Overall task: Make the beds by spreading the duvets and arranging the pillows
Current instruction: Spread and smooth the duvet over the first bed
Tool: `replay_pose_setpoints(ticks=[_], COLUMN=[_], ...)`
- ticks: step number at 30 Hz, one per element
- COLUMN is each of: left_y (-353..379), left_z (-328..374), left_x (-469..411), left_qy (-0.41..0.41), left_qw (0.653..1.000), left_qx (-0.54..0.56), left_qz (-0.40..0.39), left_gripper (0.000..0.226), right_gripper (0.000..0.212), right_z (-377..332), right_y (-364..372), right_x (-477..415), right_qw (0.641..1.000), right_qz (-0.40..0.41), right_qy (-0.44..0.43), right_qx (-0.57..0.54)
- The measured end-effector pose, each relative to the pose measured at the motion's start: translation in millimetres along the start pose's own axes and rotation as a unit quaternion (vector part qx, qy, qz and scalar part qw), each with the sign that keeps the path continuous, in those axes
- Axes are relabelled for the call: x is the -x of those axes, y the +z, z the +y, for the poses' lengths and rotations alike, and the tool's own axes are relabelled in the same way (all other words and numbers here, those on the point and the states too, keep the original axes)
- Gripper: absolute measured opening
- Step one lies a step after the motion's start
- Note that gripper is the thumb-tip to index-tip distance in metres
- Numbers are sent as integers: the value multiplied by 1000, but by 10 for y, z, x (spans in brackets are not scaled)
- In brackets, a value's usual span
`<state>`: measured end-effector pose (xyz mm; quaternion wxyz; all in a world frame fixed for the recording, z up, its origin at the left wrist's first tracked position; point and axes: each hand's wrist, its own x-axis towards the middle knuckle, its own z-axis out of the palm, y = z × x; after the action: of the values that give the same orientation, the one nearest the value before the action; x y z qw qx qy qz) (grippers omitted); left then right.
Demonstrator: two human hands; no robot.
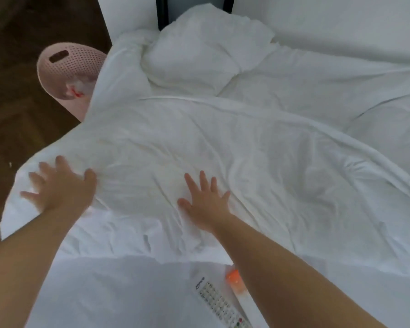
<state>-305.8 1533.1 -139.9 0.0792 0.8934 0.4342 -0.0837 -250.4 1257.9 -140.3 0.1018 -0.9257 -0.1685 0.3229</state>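
Both palms flat on the duvet [223, 143], fingers splayed, gripping nothing: left hand [59, 185] near its corner, right hand [206, 202] mid-cover. Looks like smoothing. Sweep outward from the fingertips, push creases off the edge. Pillow [199, 55] well beyond the fingertips, crumpled, needs squaring. Remote [223, 304] and orange thing [233, 276] behind the right wrist: move them first. Pink basket [69, 67] past the left fingertips.
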Motion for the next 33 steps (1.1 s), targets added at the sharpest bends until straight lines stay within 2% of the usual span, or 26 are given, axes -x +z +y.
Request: replay_pose_setpoints(ticks=[4, 9, 13, 21, 26, 27, 29, 31, 33], left_y=[150, 362, 456, 544, 540, 516, 415, 227, -28], left_z=[-432, -821, -1020, -1164, -1384, -1418, -1417, -1383, -1399], left_x=[-118, -308, -371, -407, -306, -270, -232, -325, -522], left_qy=[-99, -190, -244, -265, -313, -300, -240, -146, -64], left_qw=[985, 964, 928, 899, 837, 839, 887, 953, 979], left_qx=[122, 171, 261, 323, 405, 408, 367, 264, 177], left_qz=[-68, -79, -104, -131, -196, -198, -146, -36, 78], left_gripper=[81, 99, 107, 108, 101, 87, 54, 42, 38], right_gripper=[66, 65, 65, 65, 65, 64, 63, 62, 61], right_z=[-588, -815, -861, -951, -963, -970, -988, -1016, -1056], right_y=[107, 363, 511, 573, 578, 580, 581, 577, 558], right_x=[-152, -336, -409, -451, -448, -448, -434, -411, -389], right_qw=[998, 998, 995, 992, 990, 990, 989, 989, 990], right_qz=[-30, -58, -64, -69, -73, -73, -78, -82, -86], right_qy=[-44, 2, 31, 54, 60, 62, 67, 72, 74], right_qx=[-28, 26, 65, 96, 103, 104, 102, 97, 90])
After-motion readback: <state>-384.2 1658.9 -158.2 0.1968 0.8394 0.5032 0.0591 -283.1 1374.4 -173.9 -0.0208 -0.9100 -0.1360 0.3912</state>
